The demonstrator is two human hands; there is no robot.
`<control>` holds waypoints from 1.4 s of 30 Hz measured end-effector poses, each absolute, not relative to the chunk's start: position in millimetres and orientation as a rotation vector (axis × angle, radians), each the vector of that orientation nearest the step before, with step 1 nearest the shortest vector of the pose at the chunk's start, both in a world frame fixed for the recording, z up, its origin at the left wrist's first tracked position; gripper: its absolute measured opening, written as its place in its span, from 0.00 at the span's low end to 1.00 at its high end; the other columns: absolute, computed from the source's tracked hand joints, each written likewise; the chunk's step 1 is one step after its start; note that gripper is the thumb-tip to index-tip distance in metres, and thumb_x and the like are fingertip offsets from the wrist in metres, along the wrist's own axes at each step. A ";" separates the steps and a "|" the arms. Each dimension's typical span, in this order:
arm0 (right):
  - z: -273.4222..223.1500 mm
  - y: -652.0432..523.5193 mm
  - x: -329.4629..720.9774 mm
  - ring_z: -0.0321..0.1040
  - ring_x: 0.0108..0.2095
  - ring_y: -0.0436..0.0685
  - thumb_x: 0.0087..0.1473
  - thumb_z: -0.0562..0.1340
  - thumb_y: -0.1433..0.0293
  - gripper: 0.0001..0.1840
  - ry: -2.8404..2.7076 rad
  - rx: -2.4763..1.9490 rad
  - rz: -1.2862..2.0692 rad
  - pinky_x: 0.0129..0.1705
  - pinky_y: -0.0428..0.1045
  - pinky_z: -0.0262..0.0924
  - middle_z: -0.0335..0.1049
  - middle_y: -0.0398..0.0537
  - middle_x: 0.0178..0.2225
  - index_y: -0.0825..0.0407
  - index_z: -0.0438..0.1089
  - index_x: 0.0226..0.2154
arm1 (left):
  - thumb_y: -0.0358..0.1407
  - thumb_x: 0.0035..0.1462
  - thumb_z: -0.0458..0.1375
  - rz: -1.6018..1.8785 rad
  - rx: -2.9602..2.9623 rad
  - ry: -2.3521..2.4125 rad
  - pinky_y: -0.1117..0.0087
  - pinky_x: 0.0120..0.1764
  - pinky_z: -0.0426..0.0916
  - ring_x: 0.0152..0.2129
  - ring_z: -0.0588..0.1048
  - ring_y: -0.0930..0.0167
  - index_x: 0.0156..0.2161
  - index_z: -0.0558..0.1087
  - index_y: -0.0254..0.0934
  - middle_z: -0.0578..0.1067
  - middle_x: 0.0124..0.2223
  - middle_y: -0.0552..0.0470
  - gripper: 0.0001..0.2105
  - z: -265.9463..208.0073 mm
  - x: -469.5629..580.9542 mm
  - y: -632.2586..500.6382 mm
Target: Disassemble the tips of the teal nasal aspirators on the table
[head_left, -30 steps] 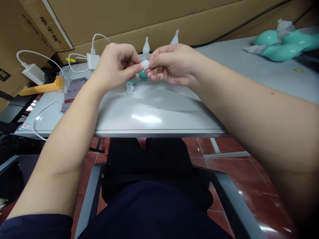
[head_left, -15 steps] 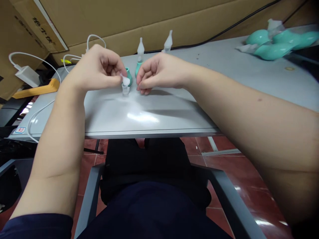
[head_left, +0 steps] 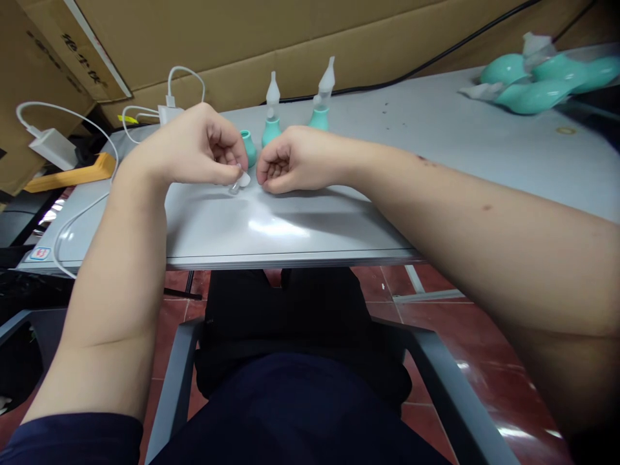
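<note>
My left hand (head_left: 208,152) is closed in a pinch on a small white translucent nozzle piece (head_left: 245,179), low over the table. A clear plastic piece (head_left: 234,188) shows beside it, close under my fingertips; whether it touches the table I cannot tell. My right hand (head_left: 290,161) is closed just to the right, with thumb and forefinger together; anything inside its fingers is hidden. Behind the hands stands an open teal squeeze bulb (head_left: 248,148). Two nasal aspirators, one in the middle (head_left: 272,123) and one farther right (head_left: 322,103), stand upright with translucent tips.
Several teal bulbs (head_left: 537,84) with clear parts lie at the right end of the grey table (head_left: 290,239). White chargers and cables (head_left: 55,148) and an orange power strip (head_left: 72,174) are at the left. Cardboard (head_left: 339,32) walls the back, with a black cable.
My left hand has come down a little, with the white piece lower and the clear piece tilted. My right hand has shifted slightly left and lower, showing more of the right aspirator.
</note>
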State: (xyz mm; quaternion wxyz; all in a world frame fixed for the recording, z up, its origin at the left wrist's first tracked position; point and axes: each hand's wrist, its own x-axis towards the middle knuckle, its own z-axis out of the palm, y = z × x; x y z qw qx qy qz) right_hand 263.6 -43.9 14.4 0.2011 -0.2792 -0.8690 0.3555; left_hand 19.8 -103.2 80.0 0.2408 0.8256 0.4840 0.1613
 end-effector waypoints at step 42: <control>1.0 -30.3 255.6 0.78 0.42 0.61 0.65 0.68 0.78 0.08 -2.597 -0.820 0.543 0.50 0.53 0.68 0.82 0.50 0.39 0.55 0.85 0.43 | 0.49 0.59 0.76 0.104 2.219 1.437 0.64 0.50 0.77 0.42 0.83 0.60 0.53 0.88 0.44 0.86 0.37 0.55 0.20 69.0 4.9 -82.1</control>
